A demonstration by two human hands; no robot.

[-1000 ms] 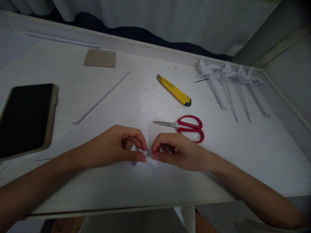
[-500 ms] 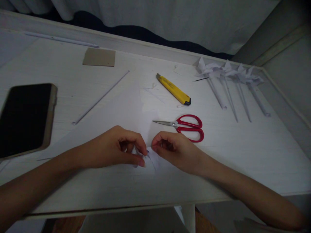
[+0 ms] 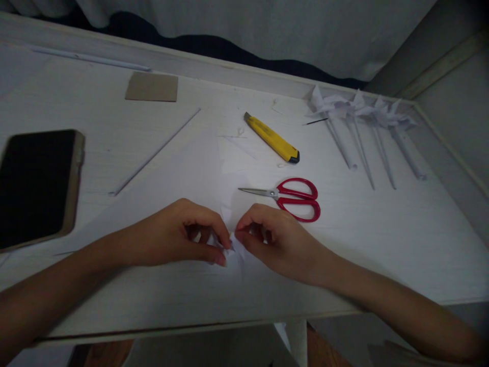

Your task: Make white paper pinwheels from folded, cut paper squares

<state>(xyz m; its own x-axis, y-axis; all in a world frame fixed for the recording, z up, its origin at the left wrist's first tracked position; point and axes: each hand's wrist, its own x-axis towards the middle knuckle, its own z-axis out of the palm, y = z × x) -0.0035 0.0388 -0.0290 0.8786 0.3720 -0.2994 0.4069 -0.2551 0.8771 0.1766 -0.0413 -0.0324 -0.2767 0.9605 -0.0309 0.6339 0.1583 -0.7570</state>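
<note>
Near the table's front edge, my left hand point(image 3: 191, 237) pinches a small piece of folded white paper point(image 3: 239, 255), its thumb and forefinger closed on it. Across from it, my right hand point(image 3: 273, 237) has thumb and fingertips pressed together at the paper's upper edge. Part of the paper is hidden behind the left fingers, so its full shape does not show. Just beyond the right hand lie scissors point(image 3: 273, 192) with red handles, blades pointing left. A flat sheet of white paper point(image 3: 179, 178) lies under and beyond the left hand.
A yellow utility knife point(image 3: 273, 138) lies beyond the scissors. Several paper pinwheels point(image 3: 361, 109) on rolled sticks rest at the back right. A rolled paper stick point(image 3: 155, 153), a cardboard piece point(image 3: 152, 86) and a phone point(image 3: 38, 186) lie left. Another paper roll point(image 3: 91, 58) lies along the back ledge.
My right fingertips have moved slightly left, closer to the left hand, and the paper's right part now stands folded up more. The whole view has shifted a little.
</note>
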